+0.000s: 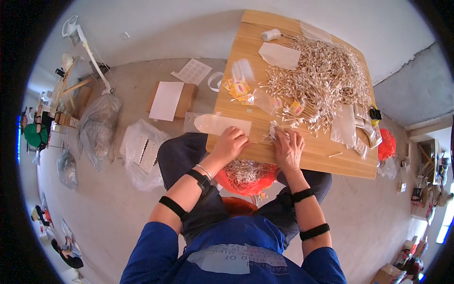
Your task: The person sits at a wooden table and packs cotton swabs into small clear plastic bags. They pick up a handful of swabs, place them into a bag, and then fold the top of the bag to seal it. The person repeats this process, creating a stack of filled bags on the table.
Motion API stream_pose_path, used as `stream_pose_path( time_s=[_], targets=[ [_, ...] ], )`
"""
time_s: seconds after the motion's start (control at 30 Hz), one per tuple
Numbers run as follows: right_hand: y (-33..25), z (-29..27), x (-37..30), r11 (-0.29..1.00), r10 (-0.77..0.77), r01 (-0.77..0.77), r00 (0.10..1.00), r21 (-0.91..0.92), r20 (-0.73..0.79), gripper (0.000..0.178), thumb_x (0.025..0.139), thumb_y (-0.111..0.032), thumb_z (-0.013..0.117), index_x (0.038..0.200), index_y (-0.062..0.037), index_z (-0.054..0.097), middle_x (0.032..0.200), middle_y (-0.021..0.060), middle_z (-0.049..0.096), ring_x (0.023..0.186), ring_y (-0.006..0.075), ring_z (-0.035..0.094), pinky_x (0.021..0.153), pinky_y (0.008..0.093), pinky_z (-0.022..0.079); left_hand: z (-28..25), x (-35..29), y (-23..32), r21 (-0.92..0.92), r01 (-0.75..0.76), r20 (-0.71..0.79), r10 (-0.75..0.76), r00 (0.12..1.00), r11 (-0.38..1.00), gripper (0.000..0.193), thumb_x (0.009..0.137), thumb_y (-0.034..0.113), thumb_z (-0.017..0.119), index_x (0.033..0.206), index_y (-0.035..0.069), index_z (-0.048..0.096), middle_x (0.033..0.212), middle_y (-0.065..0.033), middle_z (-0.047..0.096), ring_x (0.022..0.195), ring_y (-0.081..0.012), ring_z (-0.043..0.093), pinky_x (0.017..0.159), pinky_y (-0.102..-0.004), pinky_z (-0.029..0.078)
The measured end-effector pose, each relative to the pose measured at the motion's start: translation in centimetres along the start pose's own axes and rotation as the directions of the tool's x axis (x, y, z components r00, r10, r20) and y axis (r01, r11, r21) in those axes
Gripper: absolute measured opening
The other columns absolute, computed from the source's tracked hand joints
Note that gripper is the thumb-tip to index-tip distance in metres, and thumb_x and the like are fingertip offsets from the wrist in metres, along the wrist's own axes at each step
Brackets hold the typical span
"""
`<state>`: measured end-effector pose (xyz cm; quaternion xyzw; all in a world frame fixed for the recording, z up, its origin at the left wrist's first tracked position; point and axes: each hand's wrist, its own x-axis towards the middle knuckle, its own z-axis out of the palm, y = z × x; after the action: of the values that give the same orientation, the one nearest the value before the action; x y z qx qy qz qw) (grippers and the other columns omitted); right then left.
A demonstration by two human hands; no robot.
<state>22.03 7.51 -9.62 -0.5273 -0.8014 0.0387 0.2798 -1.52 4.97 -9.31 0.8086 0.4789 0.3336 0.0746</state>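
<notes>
While a red bag of cotton swabs sits beneath the table's near edge, likely for easy reach, the right hand closes on a swab bundle; the left hand, apart from it, rests at a pale sleeve — fingertips obscured, its grip impossible to tell. Beyond lies the main heap, its lower layers buried from view.

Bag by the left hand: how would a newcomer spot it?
On the wooden table, the left hand marks the near left corner. The flat, pale bag there juts its rounded end past the left edge, unlike those by the swab pile.
</notes>
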Motion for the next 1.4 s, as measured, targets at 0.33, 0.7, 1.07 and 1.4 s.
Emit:
stream_pose_path(
  time_s=[0.33,0.7,1.07,1.4],
  targets=[
    [-2.0,1.7,2.6,0.997,0.05,-0.052,0.998,-0.058,-0.038,0.031,0.083,-0.025,0.067,0.113,-0.0214,0.066,0.098,0.0031,0.056,0.097,0.0266,0.052,0.085,0.0434,0.041,-0.7,-1.4,0.4,-0.068,0.111,-0.038,-0.114,0.993,0.991,0.023,0.074,0.016,0.075,0.093,0.008,0.064,0.1,-0.006,0.058,0.102,-0.0294,0.054,0.09,-0.0409,0.046],
    [1.5,-0.4,3.9,0.967,0.14,-0.189,0.954,-0.172,-0.264,0.038,0.079,-0.017,0.07,0.116,-0.0174,0.064,0.113,0.0029,0.058,0.108,0.0292,0.049,0.095,0.0448,0.037,0.1,-1.1,0.2,-0.023,0.111,-0.129,-0.113,0.985,0.994,0.034,0.07,0.018,0.076,0.099,0.008,0.062,0.105,-0.0075,0.058,0.104,-0.0287,0.054,0.091,-0.0402,0.046],
    [0.1,1.0,1.4,0.996,0.08,-0.081,0.997,-0.039,-0.006,0.03,0.075,-0.014,0.07,0.104,-0.0171,0.066,0.108,0.0014,0.058,0.105,0.0283,0.049,0.093,0.0462,0.036,-0.1,-1.1,0.1,-0.006,0.064,-0.118,-0.065,0.991,0.998,0.023,0.07,0.018,0.077,0.087,0.009,0.065,0.102,-0.006,0.06,0.102,-0.0275,0.055,0.09,-0.0406,0.047],
    [-4.7,4.0,1.3,0.996,-0.029,0.029,1.0,0.081,0.001,0.016,0.08,-0.017,0.064,0.095,-0.0164,0.068,0.105,0.0022,0.058,0.101,0.0272,0.052,0.086,0.0419,0.039,0.0,-1.0,0.3,-0.018,0.127,-0.121,-0.128,0.984,0.992,0.042,0.074,0.022,0.075,0.111,0.007,0.061,0.112,-0.0087,0.058,0.108,-0.0302,0.054,0.095,-0.0414,0.045]
  ],
)
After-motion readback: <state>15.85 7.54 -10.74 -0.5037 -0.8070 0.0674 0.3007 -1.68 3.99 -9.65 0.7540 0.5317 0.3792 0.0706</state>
